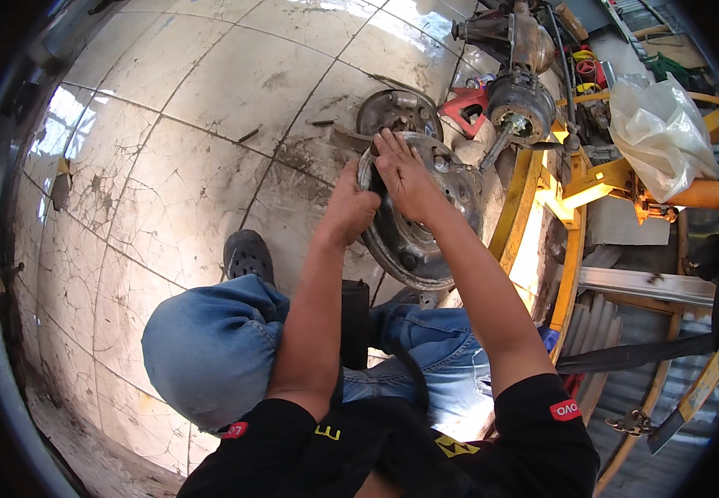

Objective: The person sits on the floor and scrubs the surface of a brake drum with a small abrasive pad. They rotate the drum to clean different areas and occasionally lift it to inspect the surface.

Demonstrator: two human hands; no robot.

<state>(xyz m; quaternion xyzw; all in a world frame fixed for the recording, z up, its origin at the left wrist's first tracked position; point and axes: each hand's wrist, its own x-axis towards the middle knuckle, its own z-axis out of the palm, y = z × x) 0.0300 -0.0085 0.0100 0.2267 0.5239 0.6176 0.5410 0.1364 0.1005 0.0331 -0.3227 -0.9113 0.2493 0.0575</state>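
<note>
- Plainly, the work in hand is seating the round metal brake plate (413, 224), which stands on edge on the tiled floor (185, 166) just ahead of the person's knees; both hands are on it.
- The left hand (351, 207) has its grip curled narrow around the plate's left rim, fingers hooked behind the edge; the right hand (401, 170) lies flat and spread on the plate's upper face, pressing rather than clasping, so its grip holds nothing closed.
- To do this well, I judge the left grip should keep the rim steady while the flat palm pushes squarely; a tilted push would likely cock the plate.
- Just beyond the right grip a second round drum-like part (397, 112) lies on the floor, touching or nearly touching the plate's top; I cannot tell which.
- Right of both grips stand the axle hub (519, 104) and the yellow steel frame (525, 199); keep the knuckles off them.
- Further right a clear plastic bag (662, 137) sits on the frame, well apart.
</note>
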